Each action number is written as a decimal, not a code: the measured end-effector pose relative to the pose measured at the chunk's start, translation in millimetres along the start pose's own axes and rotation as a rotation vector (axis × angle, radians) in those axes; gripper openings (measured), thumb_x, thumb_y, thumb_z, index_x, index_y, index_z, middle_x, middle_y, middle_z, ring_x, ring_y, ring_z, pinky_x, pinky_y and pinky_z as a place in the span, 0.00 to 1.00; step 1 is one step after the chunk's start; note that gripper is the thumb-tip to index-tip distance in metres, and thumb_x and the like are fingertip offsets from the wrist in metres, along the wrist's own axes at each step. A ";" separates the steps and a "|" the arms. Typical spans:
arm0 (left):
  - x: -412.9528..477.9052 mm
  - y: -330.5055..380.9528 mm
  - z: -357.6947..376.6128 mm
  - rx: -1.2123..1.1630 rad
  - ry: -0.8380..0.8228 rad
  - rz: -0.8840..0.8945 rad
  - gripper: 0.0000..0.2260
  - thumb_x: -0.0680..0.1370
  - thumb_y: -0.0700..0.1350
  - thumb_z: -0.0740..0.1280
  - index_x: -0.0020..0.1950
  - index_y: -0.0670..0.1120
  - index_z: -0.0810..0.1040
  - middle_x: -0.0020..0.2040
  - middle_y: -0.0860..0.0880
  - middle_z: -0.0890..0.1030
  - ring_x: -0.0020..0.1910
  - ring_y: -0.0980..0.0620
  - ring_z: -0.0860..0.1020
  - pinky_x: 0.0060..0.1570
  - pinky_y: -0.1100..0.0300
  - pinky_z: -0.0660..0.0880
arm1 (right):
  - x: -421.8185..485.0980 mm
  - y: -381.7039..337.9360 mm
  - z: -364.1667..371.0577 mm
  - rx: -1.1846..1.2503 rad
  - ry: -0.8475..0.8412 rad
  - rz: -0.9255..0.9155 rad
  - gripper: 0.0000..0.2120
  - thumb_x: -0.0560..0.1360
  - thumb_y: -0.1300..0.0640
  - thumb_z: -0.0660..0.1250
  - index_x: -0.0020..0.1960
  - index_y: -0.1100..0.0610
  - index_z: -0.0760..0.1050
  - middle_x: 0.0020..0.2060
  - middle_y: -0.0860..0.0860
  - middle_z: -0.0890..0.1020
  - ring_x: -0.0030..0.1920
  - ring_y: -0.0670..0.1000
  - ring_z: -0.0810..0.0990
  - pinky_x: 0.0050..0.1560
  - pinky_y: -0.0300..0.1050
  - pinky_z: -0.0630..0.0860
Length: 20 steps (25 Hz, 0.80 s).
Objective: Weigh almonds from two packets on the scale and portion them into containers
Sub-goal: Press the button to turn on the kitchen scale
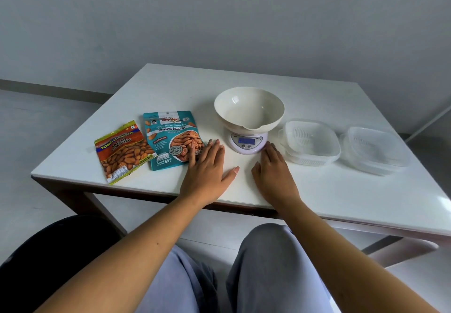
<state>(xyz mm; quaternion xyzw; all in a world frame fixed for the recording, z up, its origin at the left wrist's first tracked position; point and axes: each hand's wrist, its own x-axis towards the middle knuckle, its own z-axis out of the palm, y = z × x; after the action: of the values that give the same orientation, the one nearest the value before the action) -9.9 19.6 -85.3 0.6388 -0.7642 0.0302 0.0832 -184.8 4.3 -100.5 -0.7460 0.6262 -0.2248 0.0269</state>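
Two almond packets lie flat on the white table [329, 198]: an orange salted-almonds packet [123, 151] at the left and a teal roasted-almonds packet [170, 139] beside it. A small digital scale [247, 142] with a lit display carries an empty cream bowl [249, 108]. Two clear plastic containers stand to the right, a nearer container [311, 143] and a farther container [374, 150]. My left hand [207, 171] rests palm down, fingertips on the teal packet's lower right corner. My right hand [274, 176] lies flat just right of the scale's base. Both hold nothing.
The table's front edge runs just below my wrists, with my knees under it. A grey wall stands behind the table. A black object sits at the lower left, off the table.
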 end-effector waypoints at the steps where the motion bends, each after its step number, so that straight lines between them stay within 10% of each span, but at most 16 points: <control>1: 0.2 0.0 0.3 -0.004 0.000 0.000 0.36 0.76 0.64 0.41 0.78 0.44 0.54 0.80 0.47 0.51 0.79 0.51 0.47 0.73 0.45 0.35 | -0.2 -0.4 -0.2 -0.003 -0.003 0.002 0.27 0.76 0.56 0.51 0.72 0.67 0.62 0.71 0.62 0.68 0.72 0.60 0.65 0.72 0.53 0.64; 20: 0.1 -3.4 4.4 -0.027 0.001 0.021 0.35 0.77 0.64 0.43 0.77 0.44 0.55 0.79 0.47 0.53 0.79 0.50 0.48 0.73 0.47 0.35 | -0.5 -1.5 -1.4 0.025 0.029 0.018 0.23 0.76 0.61 0.57 0.69 0.68 0.66 0.68 0.62 0.71 0.69 0.60 0.68 0.71 0.51 0.66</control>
<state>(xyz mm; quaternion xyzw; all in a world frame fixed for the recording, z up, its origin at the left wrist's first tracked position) -6.9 18.3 -89.8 0.6296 -0.7712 0.0210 0.0916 -184.0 5.5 -99.0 -0.7365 0.6305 -0.2430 0.0291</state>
